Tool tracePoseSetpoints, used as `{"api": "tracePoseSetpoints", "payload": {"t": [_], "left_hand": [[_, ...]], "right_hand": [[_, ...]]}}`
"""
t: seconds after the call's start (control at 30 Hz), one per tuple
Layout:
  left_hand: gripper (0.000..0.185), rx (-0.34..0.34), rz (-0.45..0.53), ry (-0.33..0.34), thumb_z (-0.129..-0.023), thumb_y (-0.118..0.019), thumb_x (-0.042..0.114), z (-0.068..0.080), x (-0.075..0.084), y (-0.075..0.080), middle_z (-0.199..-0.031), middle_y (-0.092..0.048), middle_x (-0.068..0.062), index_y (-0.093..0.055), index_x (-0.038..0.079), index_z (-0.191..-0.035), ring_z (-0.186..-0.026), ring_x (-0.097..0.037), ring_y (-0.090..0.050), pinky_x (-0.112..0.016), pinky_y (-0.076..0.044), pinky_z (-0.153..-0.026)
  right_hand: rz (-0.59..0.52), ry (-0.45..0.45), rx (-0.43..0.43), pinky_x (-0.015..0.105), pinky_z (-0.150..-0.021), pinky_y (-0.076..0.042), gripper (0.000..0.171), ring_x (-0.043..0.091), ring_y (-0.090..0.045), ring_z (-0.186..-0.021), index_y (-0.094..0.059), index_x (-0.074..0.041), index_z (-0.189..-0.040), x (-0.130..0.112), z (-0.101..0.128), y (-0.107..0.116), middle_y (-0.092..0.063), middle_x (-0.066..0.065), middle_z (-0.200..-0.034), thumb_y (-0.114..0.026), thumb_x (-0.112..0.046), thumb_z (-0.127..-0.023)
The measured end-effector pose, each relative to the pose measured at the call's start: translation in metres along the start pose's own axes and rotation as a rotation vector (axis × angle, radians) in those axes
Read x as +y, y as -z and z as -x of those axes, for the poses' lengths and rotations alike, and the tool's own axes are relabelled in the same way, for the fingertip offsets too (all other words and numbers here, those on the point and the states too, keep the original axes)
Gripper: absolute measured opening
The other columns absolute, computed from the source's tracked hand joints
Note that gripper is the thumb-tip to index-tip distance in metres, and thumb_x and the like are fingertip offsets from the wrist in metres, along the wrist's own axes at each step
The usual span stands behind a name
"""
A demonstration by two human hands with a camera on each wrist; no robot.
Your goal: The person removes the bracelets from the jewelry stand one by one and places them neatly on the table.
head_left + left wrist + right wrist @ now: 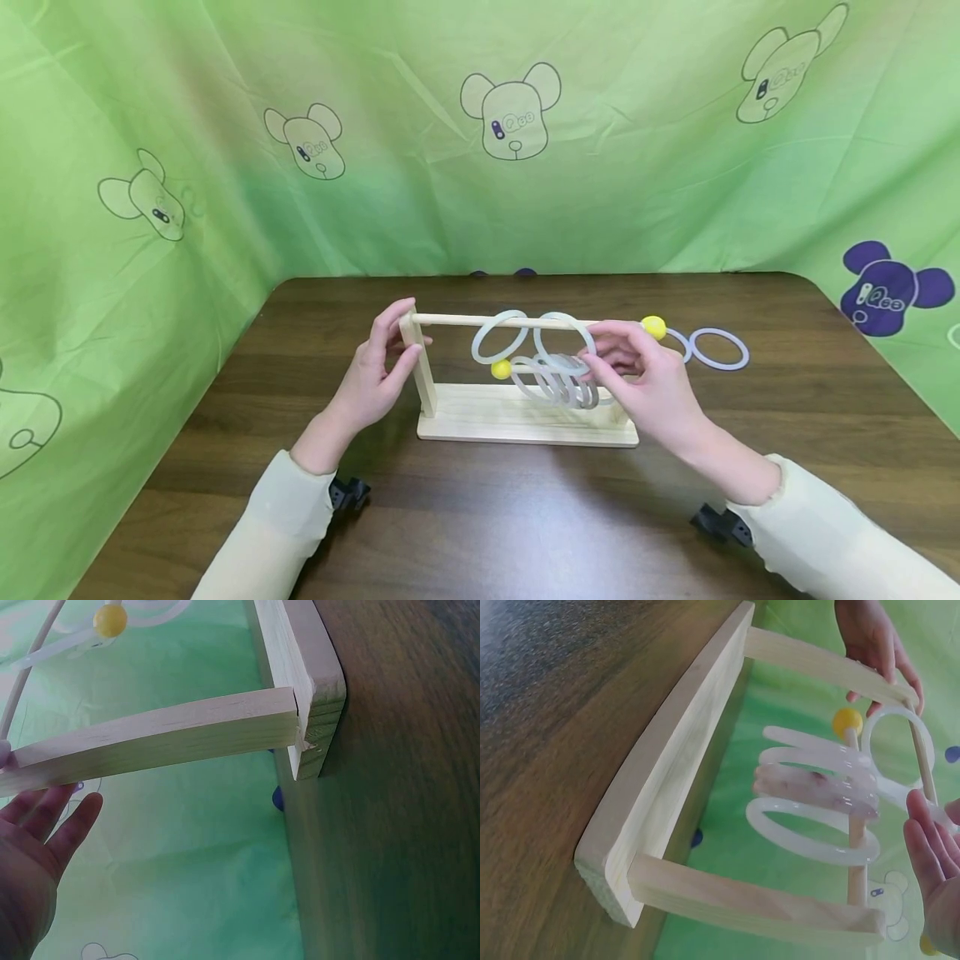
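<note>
While the person's left hand (375, 367) curls thumb and fingers round the top of the left upright (422, 375), the right hand (648, 379) pinches a pale ring (557, 316) that hangs round the upper rod (457, 320), beside another pale ring (476, 343). The wooden stand (517, 421) is on the desk (480, 517), a cluster of rings (551, 387) round its yellow-tipped lower rod, and two bluish rings (726, 367) lie beyond the right hand.

The post (422, 371) in the left hand (377, 362) is matt wood, likewise the base (487, 423) below, rough at its ends. The ring (892, 793) in the right hand (651, 379) looks like smooth, glossy plastic. Beneath both hands, the wood-grained tabletop (510, 525) shines softly; beyond hangs creased cloth (405, 217).
</note>
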State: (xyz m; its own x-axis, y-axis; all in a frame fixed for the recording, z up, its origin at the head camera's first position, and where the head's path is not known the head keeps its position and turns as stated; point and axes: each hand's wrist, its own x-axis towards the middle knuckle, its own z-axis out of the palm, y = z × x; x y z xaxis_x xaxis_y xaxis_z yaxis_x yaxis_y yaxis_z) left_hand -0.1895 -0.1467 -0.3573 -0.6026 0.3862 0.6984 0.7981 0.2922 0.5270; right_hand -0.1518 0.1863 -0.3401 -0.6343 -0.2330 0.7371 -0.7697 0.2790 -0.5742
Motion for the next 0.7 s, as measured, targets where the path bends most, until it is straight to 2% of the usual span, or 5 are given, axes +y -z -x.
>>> {"api": "tracePoseSetpoints", "payload": {"t": [0.23, 0.47, 0.6, 0.7], "left_hand": [[0.06, -0.005, 0.0, -0.003, -0.092, -0.055, -0.011, 0.001, -0.001, 0.0, -0.104, -0.063, -0.021, -0.028, 0.006, -0.143, -0.095, -0.029, -0.066, -0.041, -0.054, -0.078], [0.058, 0.002, 0.002, -0.007, -0.092, -0.055, -0.012, 0.001, -0.001, 0.0, -0.104, -0.064, -0.019, -0.029, 0.001, -0.142, -0.094, -0.027, -0.066, -0.04, -0.054, -0.077], [0.058, 0.005, 0.006, -0.009, -0.092, -0.055, -0.012, 0.001, -0.001, 0.0, -0.104, -0.064, -0.019, -0.029, 0.003, -0.142, -0.094, -0.027, -0.066, -0.039, -0.054, -0.078], [0.058, 0.008, 0.009, -0.012, -0.092, -0.055, -0.012, 0.001, -0.001, -0.001, -0.104, -0.064, -0.018, -0.029, 0.003, -0.142, -0.094, -0.026, -0.066, -0.039, -0.053, -0.078]], "right_hand": [[0.0, -0.004, 0.032, 0.014, -0.057, -0.051, 0.047, 0.007, -0.067, -0.061, -0.058, 0.01, -0.113, 0.002, 0.003, 0.005, -0.068, 0.016, -0.08, -0.065, 0.03, -0.071], [0.021, -0.032, 0.054, 0.016, -0.058, -0.052, 0.043, 0.007, -0.066, -0.062, -0.059, 0.01, -0.11, -0.004, 0.003, 0.013, -0.069, 0.002, -0.083, -0.066, 0.029, -0.072], [0.026, -0.035, 0.067, 0.016, -0.059, -0.052, 0.029, 0.008, -0.065, -0.061, -0.06, 0.008, -0.11, -0.003, 0.005, 0.018, -0.068, 0.007, -0.082, -0.069, 0.013, -0.082], [0.034, -0.041, 0.075, 0.016, -0.059, -0.052, 0.028, 0.007, -0.064, -0.061, -0.06, 0.009, -0.108, -0.002, 0.006, 0.022, -0.068, 0.012, -0.082, -0.07, -0.009, -0.09]]}}
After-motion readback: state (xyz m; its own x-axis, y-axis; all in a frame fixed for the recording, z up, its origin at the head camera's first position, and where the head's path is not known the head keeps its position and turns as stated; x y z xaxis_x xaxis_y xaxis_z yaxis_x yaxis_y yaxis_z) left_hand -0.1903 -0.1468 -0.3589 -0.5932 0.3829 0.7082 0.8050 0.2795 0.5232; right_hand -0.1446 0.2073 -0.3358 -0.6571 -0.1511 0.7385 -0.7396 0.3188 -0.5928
